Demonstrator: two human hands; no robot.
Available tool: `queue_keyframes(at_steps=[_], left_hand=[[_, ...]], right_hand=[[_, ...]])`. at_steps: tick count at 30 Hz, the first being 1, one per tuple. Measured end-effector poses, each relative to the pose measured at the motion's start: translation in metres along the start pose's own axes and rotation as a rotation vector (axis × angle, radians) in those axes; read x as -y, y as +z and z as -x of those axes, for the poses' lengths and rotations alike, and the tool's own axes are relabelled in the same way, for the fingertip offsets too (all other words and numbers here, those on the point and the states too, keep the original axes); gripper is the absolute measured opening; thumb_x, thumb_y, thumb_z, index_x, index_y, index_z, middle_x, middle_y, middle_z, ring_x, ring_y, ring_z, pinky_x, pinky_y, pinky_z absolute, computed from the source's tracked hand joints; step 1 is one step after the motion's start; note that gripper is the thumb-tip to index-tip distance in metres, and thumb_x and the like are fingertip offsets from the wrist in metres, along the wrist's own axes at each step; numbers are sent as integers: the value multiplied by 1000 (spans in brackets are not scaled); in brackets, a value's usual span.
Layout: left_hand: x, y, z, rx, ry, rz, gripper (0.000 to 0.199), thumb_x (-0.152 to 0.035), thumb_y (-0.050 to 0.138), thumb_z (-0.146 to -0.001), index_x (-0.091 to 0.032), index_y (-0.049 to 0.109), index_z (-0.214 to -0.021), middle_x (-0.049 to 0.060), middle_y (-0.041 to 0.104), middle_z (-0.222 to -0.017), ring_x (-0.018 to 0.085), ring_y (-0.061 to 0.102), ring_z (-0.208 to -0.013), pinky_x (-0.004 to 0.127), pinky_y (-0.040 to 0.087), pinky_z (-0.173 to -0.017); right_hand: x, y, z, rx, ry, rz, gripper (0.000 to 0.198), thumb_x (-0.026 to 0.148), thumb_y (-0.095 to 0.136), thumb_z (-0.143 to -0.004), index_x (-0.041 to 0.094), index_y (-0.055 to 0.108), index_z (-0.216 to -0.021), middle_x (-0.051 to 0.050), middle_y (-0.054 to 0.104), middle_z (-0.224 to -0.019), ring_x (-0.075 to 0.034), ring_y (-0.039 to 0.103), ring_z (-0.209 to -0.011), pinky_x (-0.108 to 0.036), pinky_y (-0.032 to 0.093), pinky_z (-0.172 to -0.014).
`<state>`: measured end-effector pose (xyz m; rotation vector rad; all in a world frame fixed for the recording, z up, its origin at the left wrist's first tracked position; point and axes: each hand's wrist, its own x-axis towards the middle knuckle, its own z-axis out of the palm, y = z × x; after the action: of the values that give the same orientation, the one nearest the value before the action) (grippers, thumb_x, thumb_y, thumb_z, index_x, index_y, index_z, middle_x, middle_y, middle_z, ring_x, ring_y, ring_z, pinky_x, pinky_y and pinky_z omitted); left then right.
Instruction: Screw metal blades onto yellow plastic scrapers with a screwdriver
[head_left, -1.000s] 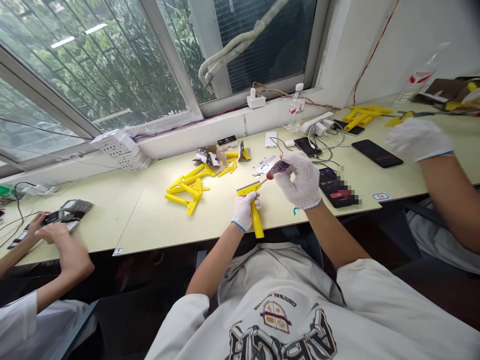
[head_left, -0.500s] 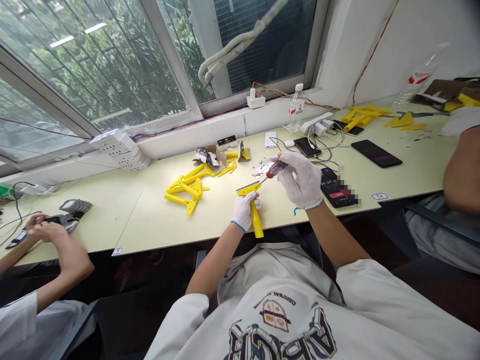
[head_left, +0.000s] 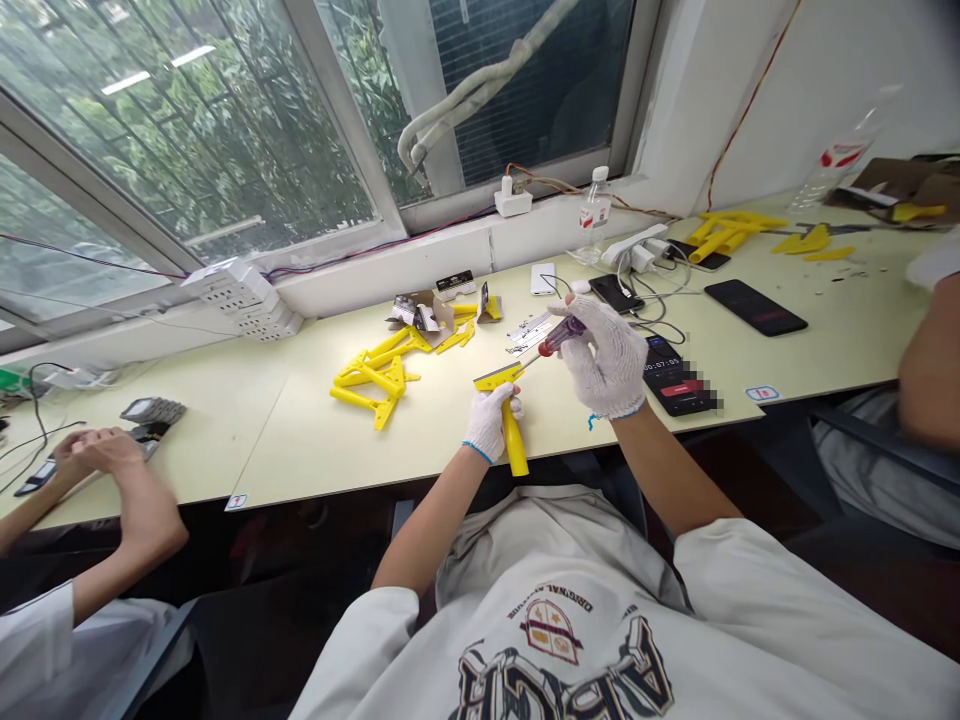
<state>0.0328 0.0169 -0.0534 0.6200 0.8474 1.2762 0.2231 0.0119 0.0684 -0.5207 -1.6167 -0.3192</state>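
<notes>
Both my hands wear white knit gloves. My left hand is wrapped round a yellow scraper, its handle pointing toward me and a metal blade along its head. In my right hand is a screwdriver with a purple and red handle. Its shaft slants down to the left, and the tip meets the right end of the scraper's head; whether it sits in a screw is too small to tell. Beyond them lies a white paper with small dark pieces on it.
Several yellow scraper parts lie to the left, with opened small boxes behind. A phone with a running timer is beside my right wrist. Another phone, cables and a bottle stand farther right. People sit on both sides.
My right hand and the screwdriver handle have shifted very slightly to the right and turned a little. My left hand holds the scraper in the same place.
</notes>
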Motion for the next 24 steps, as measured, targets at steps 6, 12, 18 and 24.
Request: queue_keyframes(at_steps=[6,12,18,24], left_hand=[[-1,1,1,10,12,8,44,-23,90,-77,-16,67,-114,2,67,-87,7,54,-56,22,43,-50],[-2,1,1,8,13,4,41,-25,91,-76,-16,67,-108,2,67,-89,6,53,-56,22,44,-50],[-1,0,1,7,4,5,39,-24,92,-76,-15,66,-103,2,67,-89,6,53,-57,22,45,-50],[-1,0,0,17,17,12,42,-24,92,-77,-16,66,-110,2,67,-88,6,53,-57,21,42,-50]], right_hand=[[-3,4,-1,-26,-21,-42,50,20,72,-102,31,66,-151,-7,75,-119,-17,75,-98,-30,67,-85],[-5,3,-2,-20,-45,-36,50,18,61,-105,28,63,-154,-11,74,-126,-21,74,-110,-38,67,-95],[-4,2,-1,8,-31,-35,58,14,56,-105,29,58,-161,-10,76,-133,-22,77,-119,-37,66,-103],[-6,4,1,5,15,-56,57,21,72,-101,34,61,-156,-8,72,-123,-20,76,-102,-34,68,-85]])
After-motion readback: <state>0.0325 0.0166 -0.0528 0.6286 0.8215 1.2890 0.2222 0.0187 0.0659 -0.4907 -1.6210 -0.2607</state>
